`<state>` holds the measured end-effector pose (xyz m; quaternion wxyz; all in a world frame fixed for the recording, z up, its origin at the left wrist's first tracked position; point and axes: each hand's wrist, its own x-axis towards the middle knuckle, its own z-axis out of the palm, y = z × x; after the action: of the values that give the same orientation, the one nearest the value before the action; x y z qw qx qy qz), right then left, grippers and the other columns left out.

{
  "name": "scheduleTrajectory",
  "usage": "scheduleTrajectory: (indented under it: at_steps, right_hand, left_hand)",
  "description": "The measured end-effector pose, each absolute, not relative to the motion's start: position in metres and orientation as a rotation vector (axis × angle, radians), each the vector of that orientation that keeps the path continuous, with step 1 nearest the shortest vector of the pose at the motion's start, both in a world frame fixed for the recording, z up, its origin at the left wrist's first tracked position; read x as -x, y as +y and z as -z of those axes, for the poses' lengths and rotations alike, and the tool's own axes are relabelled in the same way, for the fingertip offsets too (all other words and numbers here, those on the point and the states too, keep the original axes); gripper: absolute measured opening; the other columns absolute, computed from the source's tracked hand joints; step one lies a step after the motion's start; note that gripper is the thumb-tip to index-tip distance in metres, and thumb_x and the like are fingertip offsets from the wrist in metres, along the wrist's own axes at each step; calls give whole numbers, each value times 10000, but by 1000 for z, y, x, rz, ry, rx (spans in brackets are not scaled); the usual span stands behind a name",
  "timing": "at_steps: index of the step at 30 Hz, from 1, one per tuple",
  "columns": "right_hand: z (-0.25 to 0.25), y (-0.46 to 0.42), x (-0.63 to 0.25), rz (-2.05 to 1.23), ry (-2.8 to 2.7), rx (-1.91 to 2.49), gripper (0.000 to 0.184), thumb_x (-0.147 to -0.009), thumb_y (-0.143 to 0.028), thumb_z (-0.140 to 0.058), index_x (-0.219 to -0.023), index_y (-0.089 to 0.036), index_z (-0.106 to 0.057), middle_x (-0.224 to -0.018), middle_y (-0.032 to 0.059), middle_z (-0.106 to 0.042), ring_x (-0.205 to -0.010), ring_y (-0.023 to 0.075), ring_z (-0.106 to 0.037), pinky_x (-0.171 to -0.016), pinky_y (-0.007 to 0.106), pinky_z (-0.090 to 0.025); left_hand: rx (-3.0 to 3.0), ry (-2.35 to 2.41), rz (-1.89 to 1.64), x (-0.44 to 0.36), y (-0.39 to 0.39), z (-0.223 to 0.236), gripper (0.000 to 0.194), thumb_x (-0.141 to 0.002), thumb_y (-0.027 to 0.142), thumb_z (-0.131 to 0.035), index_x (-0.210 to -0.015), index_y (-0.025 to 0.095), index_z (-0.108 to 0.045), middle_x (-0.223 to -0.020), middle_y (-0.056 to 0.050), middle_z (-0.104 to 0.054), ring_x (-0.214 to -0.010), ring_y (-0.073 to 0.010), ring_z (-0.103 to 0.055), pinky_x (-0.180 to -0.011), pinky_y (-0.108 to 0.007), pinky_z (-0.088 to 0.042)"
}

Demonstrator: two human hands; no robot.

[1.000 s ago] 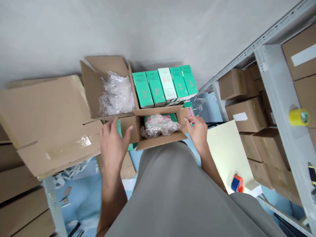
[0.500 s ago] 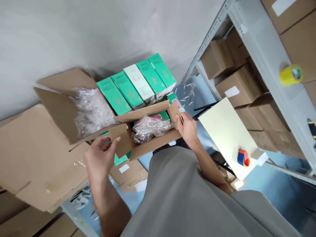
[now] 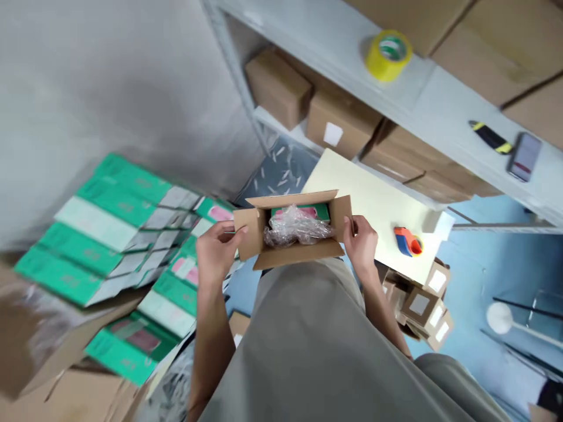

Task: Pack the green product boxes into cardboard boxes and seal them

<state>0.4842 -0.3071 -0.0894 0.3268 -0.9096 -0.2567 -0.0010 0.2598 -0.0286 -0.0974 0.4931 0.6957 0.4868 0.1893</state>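
Held in front of my body is an open cardboard box (image 3: 299, 254) with its flaps spread. Inside it lie a green box with a pink patch (image 3: 323, 211) and, on top, crumpled clear plastic wrap (image 3: 295, 227). My left hand (image 3: 219, 246) pinches the left end flap between thumb and fingers. On the opposite end, my right hand (image 3: 361, 241) grips the right flap, thumb on its inner side. Both hands are level with the box rim.
A pale table (image 3: 352, 181) with an orange-and-blue tape dispenser (image 3: 407, 241) stands to the right. Beyond it, a metal shelf (image 3: 325, 58) bears cartons, yellow tape (image 3: 389, 55), a cutter (image 3: 490, 138) and a phone (image 3: 525, 156). Stacked green boxes (image 3: 118, 193) fill the left; small cartons (image 3: 420, 308) sit lower right.
My view has turned right, toward the table and shelf. The cardboard box has come along in both hands, away from the green stacks, its flaps still held.
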Motion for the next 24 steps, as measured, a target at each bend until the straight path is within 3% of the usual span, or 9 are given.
scheduleTrajectory:
  at_steps: [5, 11, 17, 24]
  right_hand:
    - [122, -386, -551, 82, -412, 2462, 357, -1170, -436, -484, -855, -273, -518, -764, 25, -621, -665, 199, -541, -671, 324, -387]
    - [154, -457, -598, 140, -188, 2529, 348, -1170, -425, -435, -862, -280, -505, -814, 62, -657, -733, 227, -581, -723, 339, -445]
    - [192, -492, -609, 21, -3, 2599, 312, -1145, -400, -451, -899, -252, -574, -920, 122, -719, -771, 250, -609, -732, 355, -457]
    - [200, -506, -600, 2, 75, 2531, 419, -1171, -500, -441, -1093, -186, -707, -980, 124, -776, -756, 224, -659, -738, 329, -495]
  left_hand:
    - [-1679, 961, -277, -406, -55, 159, 438, -673, 535, -931, -919, 197, -798, -952, -99, -860, -885, -275, -817, -803, -351, -663]
    - [-1686, 867, -91, -525, -100, 204, 384, -618, 443, -929, -857, 196, -758, -867, -70, -817, -823, -244, -767, -743, -312, -588]
    - [-1654, 859, 13, -574, -142, 228, 407, -633, 487, -914, -843, 194, -725, -818, -51, -781, -805, -225, -731, -753, -303, -551]
    - [-1804, 810, 32, -570, -155, 227, 294, -819, 431, -769, -989, 192, -749, -1008, -79, -838, -970, -223, -774, -844, -279, -582]
